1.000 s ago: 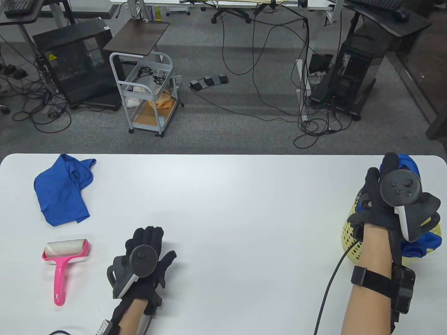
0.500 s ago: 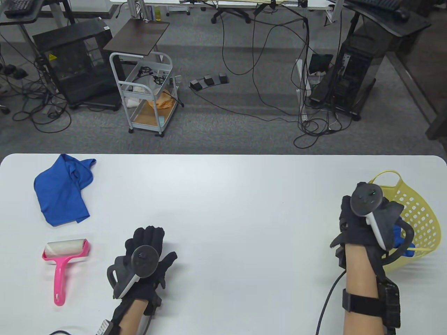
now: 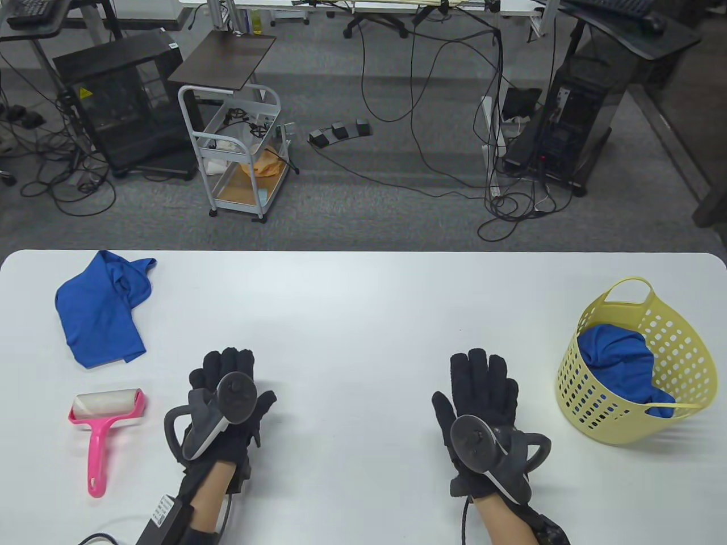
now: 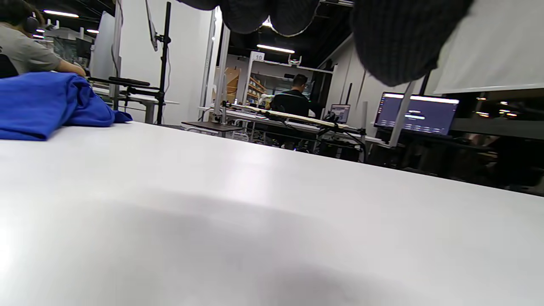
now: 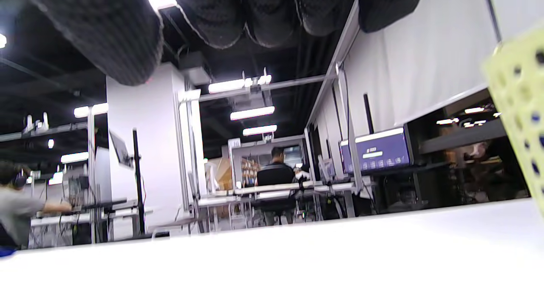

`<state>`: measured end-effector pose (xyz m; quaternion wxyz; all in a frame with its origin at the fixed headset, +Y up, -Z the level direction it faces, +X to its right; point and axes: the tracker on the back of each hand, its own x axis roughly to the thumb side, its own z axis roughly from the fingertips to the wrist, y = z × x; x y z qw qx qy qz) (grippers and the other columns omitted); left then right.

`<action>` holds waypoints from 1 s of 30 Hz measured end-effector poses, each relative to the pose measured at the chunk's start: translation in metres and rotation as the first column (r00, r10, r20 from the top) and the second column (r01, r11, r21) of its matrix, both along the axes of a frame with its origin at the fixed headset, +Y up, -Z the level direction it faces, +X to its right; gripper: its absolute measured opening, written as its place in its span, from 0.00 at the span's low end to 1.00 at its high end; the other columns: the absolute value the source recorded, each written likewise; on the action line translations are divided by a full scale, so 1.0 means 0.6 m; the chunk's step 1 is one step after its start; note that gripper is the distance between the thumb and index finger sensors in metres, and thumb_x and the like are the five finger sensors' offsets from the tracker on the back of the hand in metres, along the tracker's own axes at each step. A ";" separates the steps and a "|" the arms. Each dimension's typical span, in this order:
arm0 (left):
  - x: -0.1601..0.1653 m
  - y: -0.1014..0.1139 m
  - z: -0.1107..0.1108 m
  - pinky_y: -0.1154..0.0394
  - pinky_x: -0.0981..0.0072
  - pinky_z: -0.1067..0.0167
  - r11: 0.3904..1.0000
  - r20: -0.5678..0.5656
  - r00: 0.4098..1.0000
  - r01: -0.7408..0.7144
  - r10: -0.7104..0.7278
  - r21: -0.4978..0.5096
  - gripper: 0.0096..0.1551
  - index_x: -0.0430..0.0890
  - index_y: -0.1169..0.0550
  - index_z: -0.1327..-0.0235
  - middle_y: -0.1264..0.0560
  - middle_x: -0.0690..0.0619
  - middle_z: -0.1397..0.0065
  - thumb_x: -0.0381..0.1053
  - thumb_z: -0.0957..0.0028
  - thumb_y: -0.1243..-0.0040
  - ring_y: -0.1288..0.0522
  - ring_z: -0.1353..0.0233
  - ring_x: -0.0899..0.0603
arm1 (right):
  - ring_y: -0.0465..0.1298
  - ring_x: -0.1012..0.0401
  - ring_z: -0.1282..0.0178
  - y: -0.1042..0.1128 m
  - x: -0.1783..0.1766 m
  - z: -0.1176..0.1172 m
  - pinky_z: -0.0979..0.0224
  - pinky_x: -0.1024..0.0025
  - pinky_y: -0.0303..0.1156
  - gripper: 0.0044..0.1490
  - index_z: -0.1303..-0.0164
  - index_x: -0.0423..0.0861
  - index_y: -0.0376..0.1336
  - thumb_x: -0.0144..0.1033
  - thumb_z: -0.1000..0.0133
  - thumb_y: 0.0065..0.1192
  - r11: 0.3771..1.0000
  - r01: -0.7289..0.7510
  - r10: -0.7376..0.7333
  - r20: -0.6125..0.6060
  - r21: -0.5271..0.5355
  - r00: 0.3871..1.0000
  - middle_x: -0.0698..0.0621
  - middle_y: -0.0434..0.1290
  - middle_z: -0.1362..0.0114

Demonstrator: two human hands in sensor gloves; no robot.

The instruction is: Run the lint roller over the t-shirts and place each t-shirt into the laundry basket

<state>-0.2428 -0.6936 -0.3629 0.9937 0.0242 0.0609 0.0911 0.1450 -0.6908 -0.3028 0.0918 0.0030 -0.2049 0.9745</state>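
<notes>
Your left hand [image 3: 227,397]: black knit sensor glove; dark grey round-headed tracker [image 3: 235,392] strapped to the back, with a white handle and a grey loop. A black cable and a white-labelled black unit [image 3: 164,514] sit at the wrist.

Your right hand [image 3: 483,409]: matching black knit glove; the same grey tracker [image 3: 474,443], white handle, grey loop. A black cable runs along the forearm. Both forearms are unsleeved.

1. Table view: looks steeply down from above the near edge, taking in the whole white table [image 3: 363,306] and the floor beyond.
2. Left wrist view: sits low, just above the tabletop, facing across it toward the room.
3. Right wrist view: likewise low, skimming the tabletop; shares the same seated person [image 5: 275,178] in the background with the left.
</notes>
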 end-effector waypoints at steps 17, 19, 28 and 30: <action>-0.261 -0.071 -0.247 0.52 0.38 0.23 0.907 -0.712 0.703 -0.300 0.000 -0.296 0.55 0.46 0.58 0.21 0.58 0.41 0.16 0.62 0.47 0.41 0.56 0.15 0.31 | 0.43 0.43 0.17 -0.043 0.015 -0.020 0.22 0.40 0.47 0.45 0.20 0.52 0.45 0.58 0.42 0.55 0.987 0.019 -0.021 -0.015 -0.159 1.000 0.48 0.44 0.12; -0.257 -0.087 -0.262 0.53 0.37 0.23 0.868 -0.716 0.699 -0.355 0.001 -0.345 0.54 0.45 0.60 0.21 0.59 0.40 0.17 0.62 0.45 0.44 0.57 0.16 0.30 | 0.42 0.43 0.17 -0.044 0.011 -0.017 0.22 0.40 0.47 0.45 0.20 0.52 0.44 0.58 0.42 0.54 0.985 0.022 -0.029 -0.035 -0.171 0.999 0.48 0.44 0.12; -0.278 -0.112 -0.310 0.52 0.35 0.24 0.820 -0.746 0.664 -0.397 -0.053 -0.412 0.47 0.44 0.62 0.21 0.67 0.34 0.20 0.52 0.40 0.51 0.60 0.17 0.26 | 0.41 0.43 0.17 -0.041 0.008 -0.012 0.23 0.40 0.46 0.45 0.20 0.51 0.44 0.57 0.42 0.55 0.977 0.047 -0.051 -0.016 -0.206 0.999 0.47 0.43 0.12; -0.277 -0.115 -0.314 0.52 0.35 0.24 0.822 -0.746 0.663 -0.388 -0.065 -0.417 0.44 0.45 0.61 0.21 0.66 0.33 0.20 0.50 0.40 0.54 0.60 0.17 0.26 | 0.41 0.43 0.17 -0.041 0.009 -0.012 0.23 0.40 0.45 0.45 0.20 0.51 0.44 0.57 0.42 0.55 0.978 0.034 -0.037 -0.013 -0.206 0.999 0.48 0.43 0.12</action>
